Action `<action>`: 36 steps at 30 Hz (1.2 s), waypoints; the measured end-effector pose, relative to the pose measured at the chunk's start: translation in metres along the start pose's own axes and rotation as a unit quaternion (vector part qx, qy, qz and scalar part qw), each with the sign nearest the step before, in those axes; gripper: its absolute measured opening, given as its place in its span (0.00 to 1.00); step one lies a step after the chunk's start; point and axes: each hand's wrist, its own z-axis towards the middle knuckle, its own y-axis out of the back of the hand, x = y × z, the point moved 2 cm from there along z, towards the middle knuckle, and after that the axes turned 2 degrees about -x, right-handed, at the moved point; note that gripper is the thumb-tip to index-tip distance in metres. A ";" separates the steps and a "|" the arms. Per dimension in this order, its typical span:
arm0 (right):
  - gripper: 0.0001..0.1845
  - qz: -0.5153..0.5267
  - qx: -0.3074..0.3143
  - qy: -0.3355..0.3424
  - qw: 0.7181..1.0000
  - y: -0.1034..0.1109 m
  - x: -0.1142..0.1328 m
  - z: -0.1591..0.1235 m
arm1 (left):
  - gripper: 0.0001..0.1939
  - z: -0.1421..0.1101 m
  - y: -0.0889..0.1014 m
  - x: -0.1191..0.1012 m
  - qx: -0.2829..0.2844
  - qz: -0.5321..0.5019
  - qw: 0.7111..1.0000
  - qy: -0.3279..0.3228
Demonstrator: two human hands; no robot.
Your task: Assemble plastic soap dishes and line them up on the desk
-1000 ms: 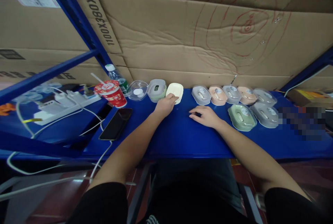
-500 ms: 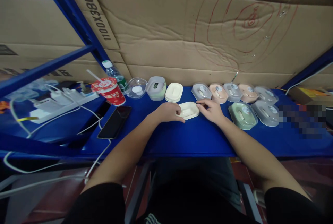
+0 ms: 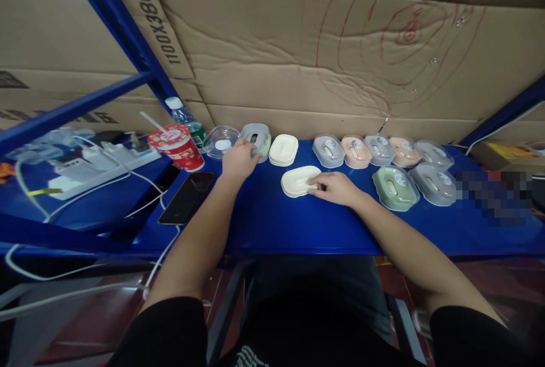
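A shallow cream dish (image 3: 293,180) with rounded corners lies on the blue table in front of me. My right hand (image 3: 336,188) has its fingers curled over the dish's right end, thumb and fingertips on it. Behind it lies a second cream piece (image 3: 283,150), apparently stacked. My left hand (image 3: 240,159) is at the front left of a stack of grey trays (image 3: 255,130) with pale green below, fingers closed on the top grey tray's near edge. The fingertips are partly hidden. A clear lid (image 3: 222,143) rests just left of that stack.
Several lidded boxes in grey, pink and green (image 3: 395,188) stand at the right. To the left are a red paper cup (image 3: 182,151) with a straw, a water bottle (image 3: 196,131), a phone (image 3: 187,199) and a power strip (image 3: 106,171) with cables. Cardboard (image 3: 264,32) backs the table.
My left hand has let go of the cream dish and moved left and back to the grey stack. My right hand has shifted slightly left, further over the dish.
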 end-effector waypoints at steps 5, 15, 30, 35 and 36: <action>0.11 -0.016 0.020 0.001 1.000 0.002 0.000 0.000 | 0.21 0.002 0.003 0.000 -0.061 -0.046 0.996 0.055; 0.18 0.111 -0.049 -0.045 0.992 -0.006 0.014 0.002 | 0.16 -0.015 0.024 -0.020 -0.180 -0.163 0.969 0.036; 0.27 0.017 -0.079 -0.235 0.969 0.008 -0.011 0.004 | 0.41 -0.046 -0.001 -0.067 0.218 0.123 0.966 -0.074; 0.28 -0.062 0.054 -0.245 0.966 0.008 -0.003 0.009 | 0.38 -0.042 -0.017 -0.061 0.250 0.127 0.957 -0.076; 0.28 -0.067 0.063 -0.247 0.965 0.008 -0.001 0.009 | 0.38 -0.040 -0.019 -0.061 0.243 0.123 0.959 -0.077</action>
